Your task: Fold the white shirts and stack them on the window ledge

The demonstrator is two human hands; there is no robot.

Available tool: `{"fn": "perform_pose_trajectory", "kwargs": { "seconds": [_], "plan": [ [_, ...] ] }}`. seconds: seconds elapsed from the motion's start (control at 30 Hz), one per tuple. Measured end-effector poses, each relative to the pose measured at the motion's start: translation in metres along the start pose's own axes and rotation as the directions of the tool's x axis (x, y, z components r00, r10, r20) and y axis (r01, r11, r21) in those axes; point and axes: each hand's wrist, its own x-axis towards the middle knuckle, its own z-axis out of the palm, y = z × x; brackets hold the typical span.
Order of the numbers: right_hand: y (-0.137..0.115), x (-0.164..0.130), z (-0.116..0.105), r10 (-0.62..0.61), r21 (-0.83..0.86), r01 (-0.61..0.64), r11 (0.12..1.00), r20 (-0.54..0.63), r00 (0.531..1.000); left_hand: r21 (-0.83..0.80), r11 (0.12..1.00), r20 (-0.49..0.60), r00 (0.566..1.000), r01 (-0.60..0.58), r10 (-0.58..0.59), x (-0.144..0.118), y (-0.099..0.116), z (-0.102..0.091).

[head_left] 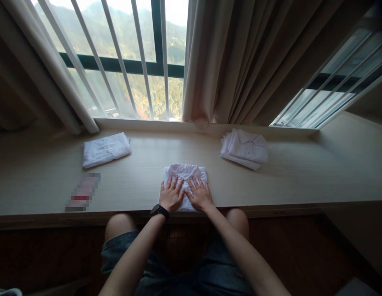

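A folded white shirt (185, 169) lies at the front edge of the wooden ledge, its collar pointing away from me. My left hand (172, 194) rests flat on the left half of the shirt, fingers spread, with a dark watch (160, 211) on the wrist. On the right half, my right hand (199, 195) also lies flat with its fingers apart. Both palms press on the cloth and neither grips it. The part of the shirt under my hands is hidden.
More folded white shirts (249, 148) sit in a stack at the back right of the ledge (289, 176). Another folded white garment (106, 149) lies at the back left, with a blurred-out flat item (84, 191) in front of it. Behind stand curtains (228, 61) and a barred window.
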Motion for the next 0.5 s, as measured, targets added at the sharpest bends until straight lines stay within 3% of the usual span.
{"fn": "perform_pose_trajectory", "kwargs": {
  "seconds": [0.23, 0.37, 0.5],
  "plan": [
    [-0.001, -0.005, 0.002, -0.018, -0.047, 0.015, 0.999, -0.059, 0.998, 0.0, 0.999, -0.078, 0.996, -0.042, 0.042, -0.006, 0.0, -0.004],
    [-0.006, -0.013, 0.005, -0.098, -0.065, 0.096, 0.993, -0.03, 0.995, -0.003, 1.0, -0.023, 0.999, -0.028, 0.028, -0.005, 0.0, 0.006],
    [-0.008, -0.016, 0.001, -0.086, -0.017, 0.087, 0.996, 0.072, 0.994, -0.016, 1.0, 0.046, 0.999, -0.021, 0.021, -0.001, 0.0, 0.006]
  ]
}}
